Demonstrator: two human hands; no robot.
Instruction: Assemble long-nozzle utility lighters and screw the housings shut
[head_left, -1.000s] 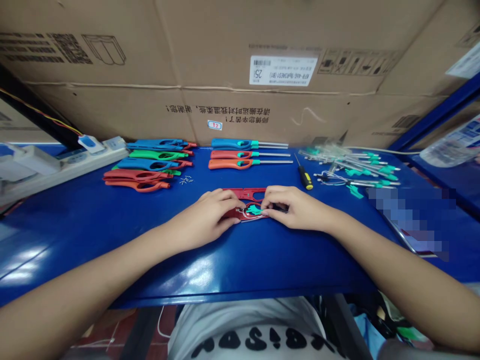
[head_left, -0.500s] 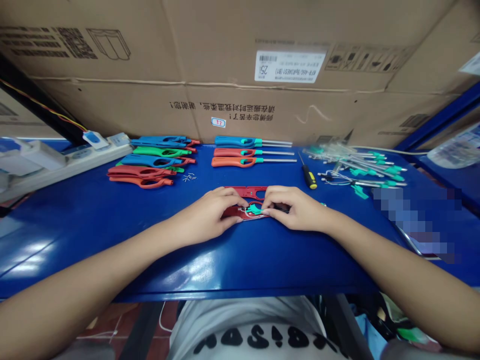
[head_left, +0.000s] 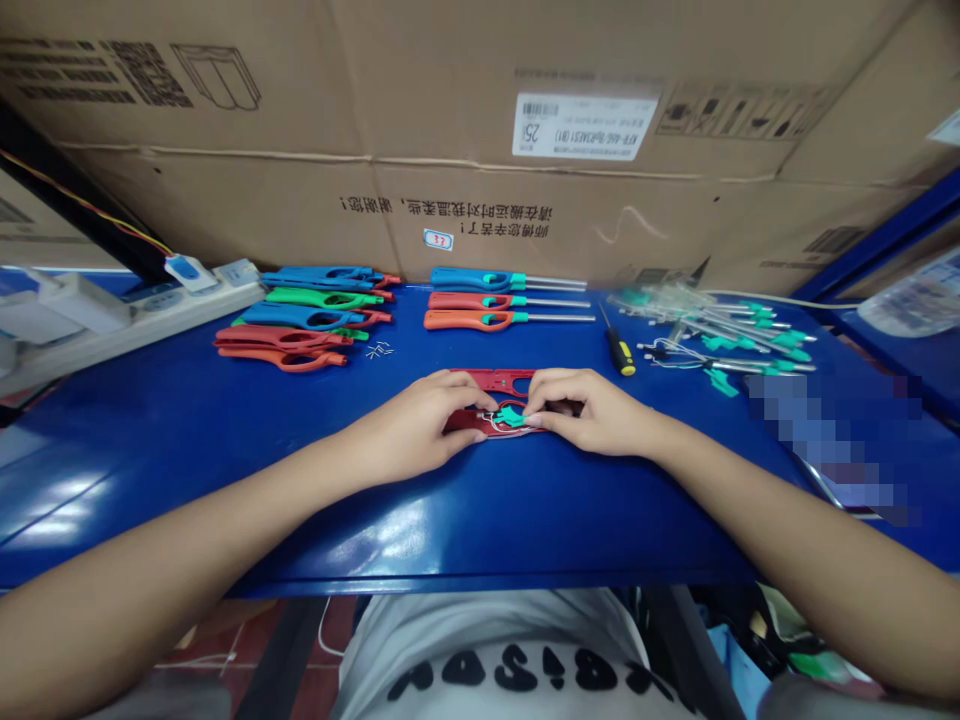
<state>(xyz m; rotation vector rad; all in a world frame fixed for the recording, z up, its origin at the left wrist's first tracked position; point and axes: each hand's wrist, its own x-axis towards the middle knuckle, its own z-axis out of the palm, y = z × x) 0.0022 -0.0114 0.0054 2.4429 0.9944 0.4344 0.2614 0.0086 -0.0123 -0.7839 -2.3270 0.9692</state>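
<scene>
My left hand (head_left: 420, 425) is closed on the left end of a red lighter shell half (head_left: 466, 422) lying on the table, thumb along the near edge and fingers at the far side. In the shell sits a green trigger (head_left: 511, 416) with thin white wires around it. My right hand (head_left: 592, 412) pinches the trigger's right side between thumb and fingertips, covering the shell's right end. Just behind lies a second red shell half (head_left: 491, 381), partly hidden by my fingers.
Behind are three assembled lighters (head_left: 472, 320), with stacked coloured shells (head_left: 285, 355) and small screws (head_left: 380, 350) to their left. Rightward lie a screwdriver (head_left: 621, 354) and a pile of metal tubes with green triggers (head_left: 750, 335). A power strip (head_left: 165, 315) and cardboard box (head_left: 285, 190) border the table.
The camera view has shifted slightly. Both hands keep nearly the same hold on the red shell half and the green trigger.
</scene>
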